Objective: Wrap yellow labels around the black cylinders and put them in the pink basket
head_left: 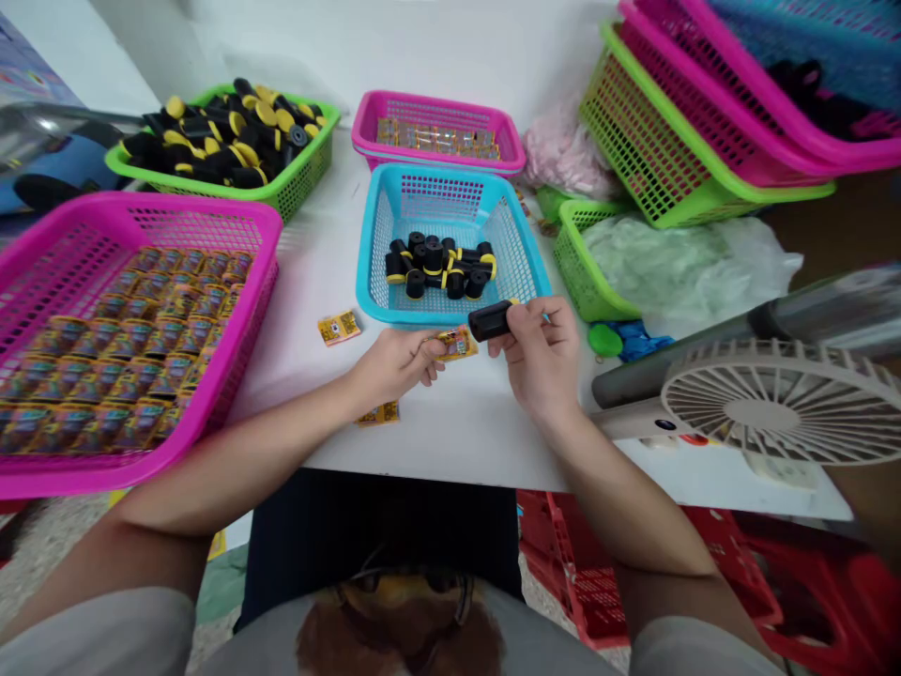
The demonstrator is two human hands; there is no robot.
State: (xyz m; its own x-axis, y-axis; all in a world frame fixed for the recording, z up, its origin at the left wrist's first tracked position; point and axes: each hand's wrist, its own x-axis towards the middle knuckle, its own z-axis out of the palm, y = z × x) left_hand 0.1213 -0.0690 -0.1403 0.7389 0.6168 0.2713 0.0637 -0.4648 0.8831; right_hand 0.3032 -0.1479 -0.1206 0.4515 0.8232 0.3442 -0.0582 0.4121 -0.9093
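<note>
White table (316, 282) carried everything; its near edge ran just under my wrists. The pink basket (141, 211), filled with rows of printed sachets (127, 329), sat well out to the left of my left hand (394, 366). A pale fan (781, 399) lay close on the outer side of my right hand (542, 361), limiting room there. The blue basket (373, 244) stood directly beyond both hands, its near rim just past my fingertips, with a small heap of black-and-yellow cylinders (440, 268) inside.

My right hand was clamped on a black cylinder (491, 320), thumb against fingers. Its long axis lay crosswise, free end pointing toward my left hand. My left hand was pinched on an orange sachet (457, 344), held just below that free end; whether the two touched I could not tell. The right hand was nearer the blue basket's rim. Open table lay left of my left hand, broken by one loose sachet (339, 328) beyond it and a second loose sachet (380, 413) beside the wrist.
</note>
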